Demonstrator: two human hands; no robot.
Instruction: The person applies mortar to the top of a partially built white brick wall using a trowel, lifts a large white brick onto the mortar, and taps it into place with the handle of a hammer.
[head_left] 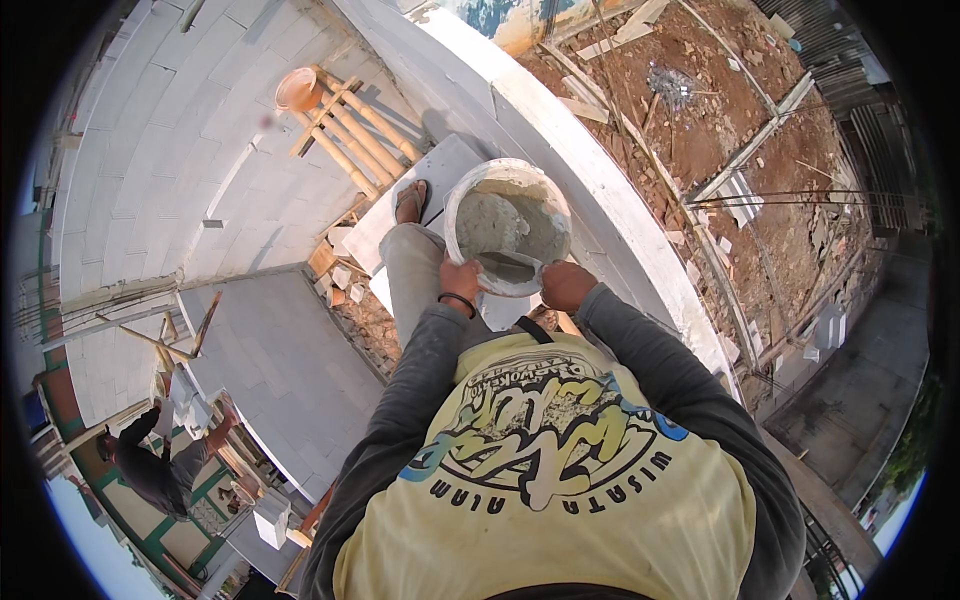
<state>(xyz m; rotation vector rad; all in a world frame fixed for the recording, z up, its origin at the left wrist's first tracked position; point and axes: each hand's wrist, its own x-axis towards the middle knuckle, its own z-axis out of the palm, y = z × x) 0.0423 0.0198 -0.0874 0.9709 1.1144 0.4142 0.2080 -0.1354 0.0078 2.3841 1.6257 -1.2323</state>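
Observation:
A pale round bucket [552,190], its rim crusted with dried mortar, is tilted in front of my body. Wet grey mortar [492,222] lies inside it. My left hand [460,281], a dark band at its wrist, is closed on the near left of the rim. At the near right of the rim my right hand [568,286] makes a fist; its grip is hidden. Between my hands a dark grey, flat, blade-like piece [508,268] shows at the bucket's near side; I cannot tell whether it is a tool.
A pale block wall top [610,210] curves along my right, with rubble ground [660,110] beyond. My sandalled foot [411,202] rests on a light board [445,165]. A bamboo platform [355,130] bears an orange basin [299,90]. Another person [155,455] works lower left.

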